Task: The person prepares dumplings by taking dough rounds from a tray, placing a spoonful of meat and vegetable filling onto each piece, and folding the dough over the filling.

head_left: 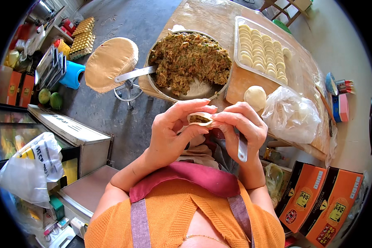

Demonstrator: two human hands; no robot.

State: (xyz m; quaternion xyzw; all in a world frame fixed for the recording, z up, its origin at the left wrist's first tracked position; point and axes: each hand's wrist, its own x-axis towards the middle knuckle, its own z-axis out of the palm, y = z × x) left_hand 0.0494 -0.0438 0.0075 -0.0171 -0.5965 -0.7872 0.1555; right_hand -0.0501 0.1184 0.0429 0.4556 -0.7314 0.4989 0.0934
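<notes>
A round dough wrapper (200, 119), folded partway around dark chopped filling, rests between the fingers and thumb of my left hand (173, 130). With thumb and forefinger, my right hand (246, 124) pinches the wrapper's right edge. That same hand also keeps a metal spatula (242, 148) tucked in its palm, the handle pointing down. Just beyond my hands sits a wide metal basin (189, 96) of chopped filling (189, 59). A flat metal utensil (135, 74) leans over its left rim. Right of the basin, a clear plastic tray (236, 40) bears overlapping rows of dough wrappers (263, 52).
On the wooden table (204, 12) are a stack of round wrappers (255, 96) and a crumpled plastic bag (291, 114). A padded stool (111, 63) stands left of the basin. Orange cartons (328, 204) are at lower right. A freezer cabinet (90, 139) stands at left.
</notes>
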